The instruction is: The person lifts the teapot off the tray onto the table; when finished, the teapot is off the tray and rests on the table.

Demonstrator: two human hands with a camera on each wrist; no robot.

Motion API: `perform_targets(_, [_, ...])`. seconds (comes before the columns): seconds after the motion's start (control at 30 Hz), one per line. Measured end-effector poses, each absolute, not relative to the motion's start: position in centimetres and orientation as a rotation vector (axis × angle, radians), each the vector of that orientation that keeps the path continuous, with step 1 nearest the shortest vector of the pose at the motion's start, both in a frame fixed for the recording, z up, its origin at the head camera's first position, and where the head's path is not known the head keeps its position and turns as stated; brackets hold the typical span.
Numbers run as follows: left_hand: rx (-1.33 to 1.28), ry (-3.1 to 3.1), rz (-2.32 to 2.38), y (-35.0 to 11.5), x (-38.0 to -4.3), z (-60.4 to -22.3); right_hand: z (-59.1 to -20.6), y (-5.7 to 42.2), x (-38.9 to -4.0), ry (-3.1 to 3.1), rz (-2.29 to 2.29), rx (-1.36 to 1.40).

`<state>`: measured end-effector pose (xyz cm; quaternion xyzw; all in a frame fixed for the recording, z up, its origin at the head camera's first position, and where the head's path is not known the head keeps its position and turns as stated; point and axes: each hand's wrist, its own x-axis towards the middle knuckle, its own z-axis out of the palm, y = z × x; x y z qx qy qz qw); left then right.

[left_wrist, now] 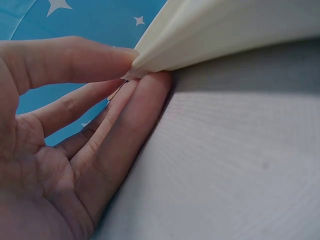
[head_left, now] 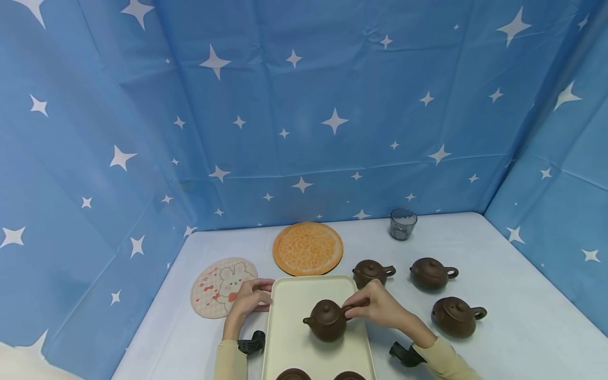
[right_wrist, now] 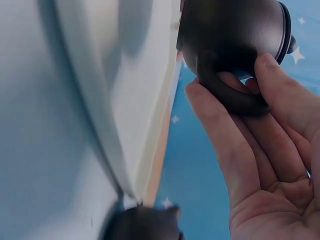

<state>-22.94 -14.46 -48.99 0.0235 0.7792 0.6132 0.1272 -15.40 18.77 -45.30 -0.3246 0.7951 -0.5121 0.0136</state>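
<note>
In the head view my right hand (head_left: 380, 305) grips the handle of a dark brown teapot (head_left: 326, 322) over the cream tray (head_left: 294, 295). The right wrist view shows the fingers of that hand (right_wrist: 275, 155) around the teapot's handle (right_wrist: 232, 97), with a gap between the pot and the tray (right_wrist: 135, 125). My left hand (head_left: 249, 301) is at the tray's left edge. Seen from the left wrist, the thumb of the left hand (left_wrist: 85, 125) lies against the tray rim (left_wrist: 165, 52), and fingertips are under it. Two brown round tops (head_left: 293, 374) show on the tray, cut off by the frame.
Three more brown teapots stand right of the tray: one behind my right hand (head_left: 369, 272), others farther right (head_left: 429, 274) and nearer (head_left: 455, 317). A grey glass (head_left: 402, 224) stands at the back. An orange round mat (head_left: 309, 248) and a rabbit mat (head_left: 214, 287) lie behind and left.
</note>
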Motion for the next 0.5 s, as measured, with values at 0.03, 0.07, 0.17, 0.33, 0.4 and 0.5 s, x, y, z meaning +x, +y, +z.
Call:
perform_targets(0.03, [0.067, 2.267, 1.787, -14.5, -23.0, -49.0, -45.2, 19.2, -15.3, 2.492, -1.590, -1.015])
perform_targets(0.07, [0.067, 2.268, 1.789, -14.5, -23.0, -49.1, -45.1, 19.7, -15.3, 2.506, -1.587, -1.016])
perform_targets(0.17, [0.064, 2.268, 1.789, -14.5, -23.1, -49.2, -44.8, 21.0, -15.1, 2.529, -1.587, -1.007])
perform_targets(0.33, [0.063, 2.269, 1.787, -14.5, -23.2, -49.3, -44.8, 23.2, -14.7, 2.564, -1.592, -0.977])
perform_targets(0.4, [0.049, 2.269, 1.785, -14.5, -23.2, -49.3, -44.9, 24.0, -14.6, 2.594, -1.580, -0.959])
perform_targets(0.5, [0.038, 2.270, 1.785, -14.4, -23.1, -49.2, -44.9, 24.9, -14.3, 2.615, -1.559, -0.919])
